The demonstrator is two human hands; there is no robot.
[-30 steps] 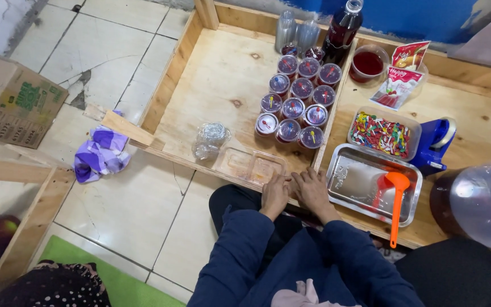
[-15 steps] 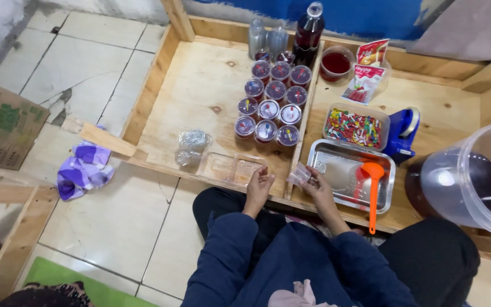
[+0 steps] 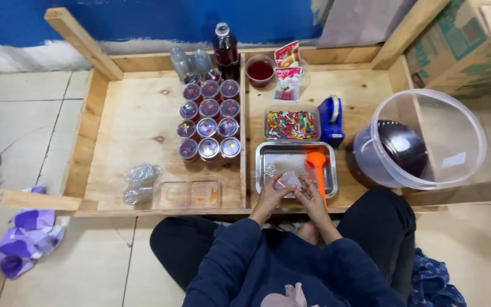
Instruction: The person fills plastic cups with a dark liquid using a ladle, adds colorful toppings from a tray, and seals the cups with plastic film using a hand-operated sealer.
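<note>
left hand point(image 3: 272, 195) | moved from clear tub point(image 3: 190, 194) to metal tray point(image 3: 265, 165) | both hands now hold small clear cup point(image 3: 288, 181)

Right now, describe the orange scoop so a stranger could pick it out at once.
Start at the wooden platform and find the metal tray near its front edge, just beyond both hands. The orange scoop lies along the tray's right side, handle pointing toward the person. It is the only bright orange thing there.
</note>
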